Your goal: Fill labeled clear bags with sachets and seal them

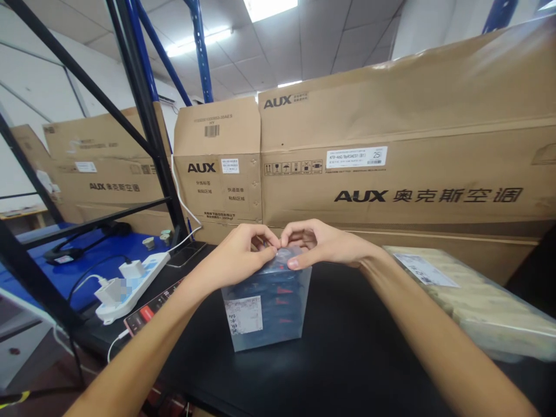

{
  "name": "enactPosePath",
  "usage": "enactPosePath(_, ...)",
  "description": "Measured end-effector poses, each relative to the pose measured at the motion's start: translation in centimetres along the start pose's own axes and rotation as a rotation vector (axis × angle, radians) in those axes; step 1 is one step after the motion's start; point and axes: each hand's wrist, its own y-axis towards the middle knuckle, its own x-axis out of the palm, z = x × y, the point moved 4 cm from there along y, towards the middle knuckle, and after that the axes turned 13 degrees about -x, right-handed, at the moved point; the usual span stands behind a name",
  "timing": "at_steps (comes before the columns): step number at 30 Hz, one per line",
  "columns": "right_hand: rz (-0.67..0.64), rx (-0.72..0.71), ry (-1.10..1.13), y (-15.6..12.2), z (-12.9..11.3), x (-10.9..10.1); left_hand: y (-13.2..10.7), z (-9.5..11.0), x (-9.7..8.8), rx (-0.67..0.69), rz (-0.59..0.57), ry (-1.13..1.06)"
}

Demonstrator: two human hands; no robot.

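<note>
A translucent plastic box (269, 315) with dark blue packets inside stands upright on the black table. Its front bears a white label with dark writing, and small red marks show through the wall. Both hands meet at its top. My left hand (241, 255) is closed, thumb and fingertips pinching at the box's top edge. From the other side, my right hand (325, 244) curls its fingers in, with the thumb laid on the near top edge. Exactly what lies between the fingertips is partly hidden.
On the right lies a clear-wrapped pack (473, 301) of pale yellowish pieces with a label. At left are a white power strip (134, 284) with plugs, a lit phone (152, 307) on a cable, and a dark phone (187, 253). Large AUX cartons (412, 156) stand behind the black table (343, 359).
</note>
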Motion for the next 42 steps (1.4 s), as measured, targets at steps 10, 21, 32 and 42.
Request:
enactPosePath(10,0.066,-0.032,-0.458,-0.7,-1.9,-0.3,-4.0,-0.8,-5.2,-0.103,0.253,0.067)
enactPosePath(21,-0.017,-0.005,-0.826,3.0,-4.0,7.4,-5.0,-3.1,-4.1,0.010,0.222,-0.117)
enactPosePath(32,-0.081,-0.027,-0.273,3.9,-2.0,3.6,-4.2,-4.3,-2.1,-0.010,0.133,-0.429)
enactPosePath(42,-0.143,-0.010,-0.309,3.7,-2.0,3.7,-3.8,-4.7,-1.0,-0.024,0.159,-0.556)
